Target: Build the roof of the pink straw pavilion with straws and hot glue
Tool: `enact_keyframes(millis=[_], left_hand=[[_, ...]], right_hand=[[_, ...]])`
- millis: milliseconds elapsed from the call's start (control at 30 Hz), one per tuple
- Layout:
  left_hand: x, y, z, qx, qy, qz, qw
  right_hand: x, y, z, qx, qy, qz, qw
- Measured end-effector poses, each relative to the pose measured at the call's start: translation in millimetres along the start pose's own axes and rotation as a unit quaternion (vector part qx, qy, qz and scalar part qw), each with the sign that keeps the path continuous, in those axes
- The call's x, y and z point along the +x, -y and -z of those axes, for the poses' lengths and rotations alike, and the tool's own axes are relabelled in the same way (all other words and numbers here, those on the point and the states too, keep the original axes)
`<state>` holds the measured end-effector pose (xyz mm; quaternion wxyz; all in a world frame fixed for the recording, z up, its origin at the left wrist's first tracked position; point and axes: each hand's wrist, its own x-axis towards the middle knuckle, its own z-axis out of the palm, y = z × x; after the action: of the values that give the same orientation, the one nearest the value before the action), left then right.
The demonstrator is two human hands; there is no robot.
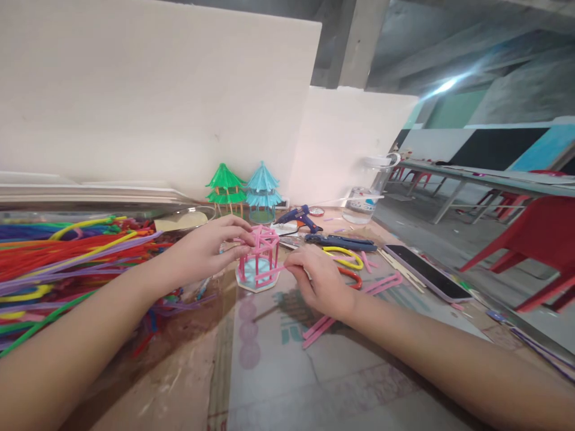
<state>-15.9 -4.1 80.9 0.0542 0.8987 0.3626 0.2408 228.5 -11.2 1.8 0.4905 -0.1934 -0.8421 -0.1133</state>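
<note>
While both hands work at the table (278, 371), entries as follows.
Frame: pink frame (259, 258) upright on a pale blue base, mid-table.
Left hand: left hand (211, 246) pinches the frame's top rim.
Right hand: right hand (320, 280) fingers closed on a pink stick (269, 274) against the frame's lower side.
Behind: green pagoda (226, 188), blue pagoda (263, 190), glue gun (300, 216).
Left: wire pile (63, 257).
Right: phone (424, 272).

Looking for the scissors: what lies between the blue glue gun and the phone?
In the head view, dark-handled scissors lie between glue gun and phone, with yellow loops.
</note>
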Motion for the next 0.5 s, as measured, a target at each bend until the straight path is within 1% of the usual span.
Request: enact_keyframes(millis=[67,233,367,433,500], left_hand=[[0.5,-1.0,-0.9,0.005,0.003,0.005,1.000],[2.3,-3.9,-3.5,0.018,-0.001,0.017,1.000],[3.3,-6.7,-5.9,0.017,-0.016,0.018,1.000],[3.7,-7.9,-6.4,0.016,-0.016,0.022,1.000],[4.0,-8.7,-6.2,0.018,-0.011,0.027,0.999]], right_hand=[[1.7,0.1,2.2,-0.002,-0.005,-0.007,1.000],[6.9,-4.6,7.4,-0.012,0.023,-0.045,0.999],[7.2,-7.1,8.5,-0.015,0.016,-0.036,0.999],[7.2,-7.4,8.1,-0.015,0.011,-0.027,0.999],[7.3,-7.5,7.6,-0.014,0.017,-0.033,0.999]])
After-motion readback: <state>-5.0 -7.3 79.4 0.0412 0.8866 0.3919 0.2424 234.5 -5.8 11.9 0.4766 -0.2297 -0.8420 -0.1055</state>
